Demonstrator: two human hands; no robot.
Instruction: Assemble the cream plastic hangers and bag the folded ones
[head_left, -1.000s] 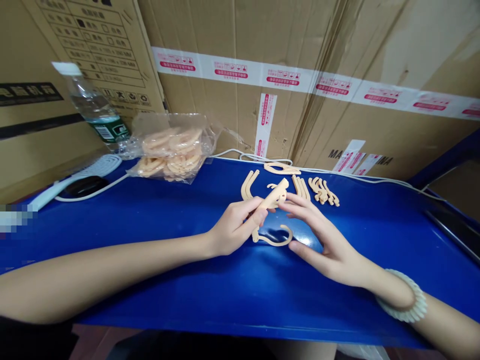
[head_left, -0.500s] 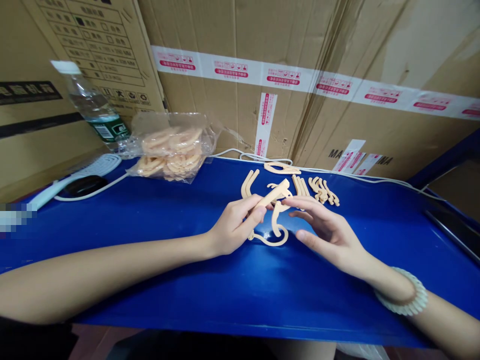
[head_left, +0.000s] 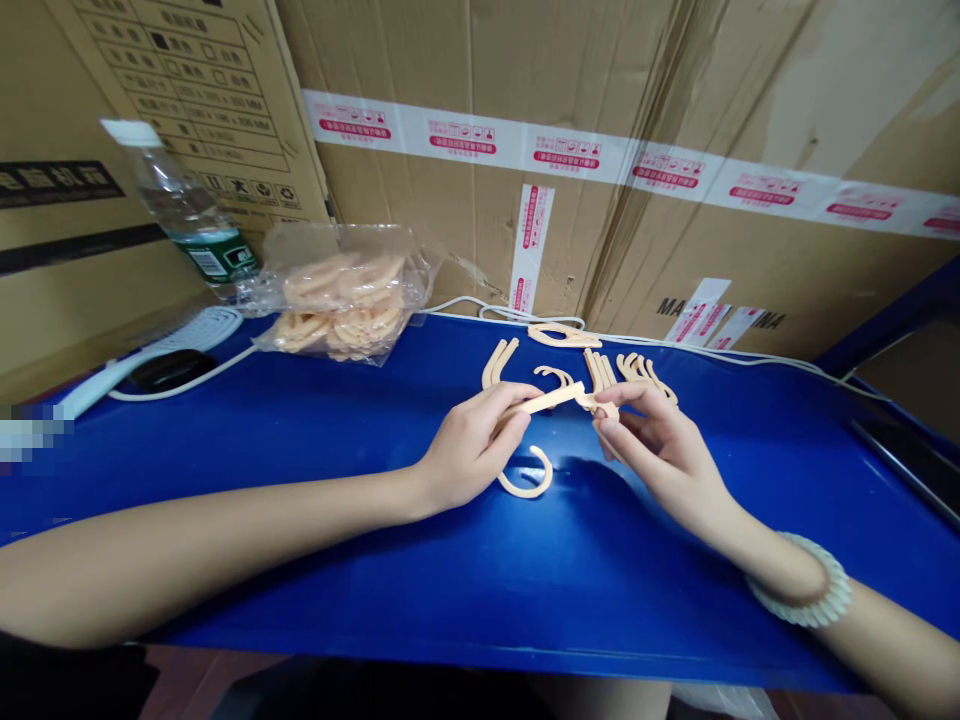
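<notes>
My left hand (head_left: pixel 469 445) is closed around a beige plastic hanger arm (head_left: pixel 553 400), which points to the right. At the arm's far end, the fingers of my right hand (head_left: pixel 660 440) pinch another small beige hanger piece (head_left: pixel 600 404); the two pieces meet there, though whether they are joined I cannot tell. A curved hanger hook (head_left: pixel 546 480) shows below my left fingers, its other end hidden behind them. Past my hands lie a loose hook (head_left: pixel 556 374), a pair of curved arms (head_left: pixel 498 362), several straight arms (head_left: pixel 600 370) and several small curved pieces (head_left: pixel 636 368).
At the back left, a clear bag of beige hangers (head_left: pixel 345 300) stands beside a water bottle (head_left: pixel 199 220). A folded hanger (head_left: pixel 562 336) and a white cable (head_left: pixel 675 346) lie along the cardboard boxes (head_left: pixel 480 60). A phone-like dark object (head_left: pixel 907 465) is at the right of the blue table (head_left: pixel 480 590).
My right hand has closed on the small piece at the arm's end. The held arm has tipped lower, and the hook below has swung to the left.
</notes>
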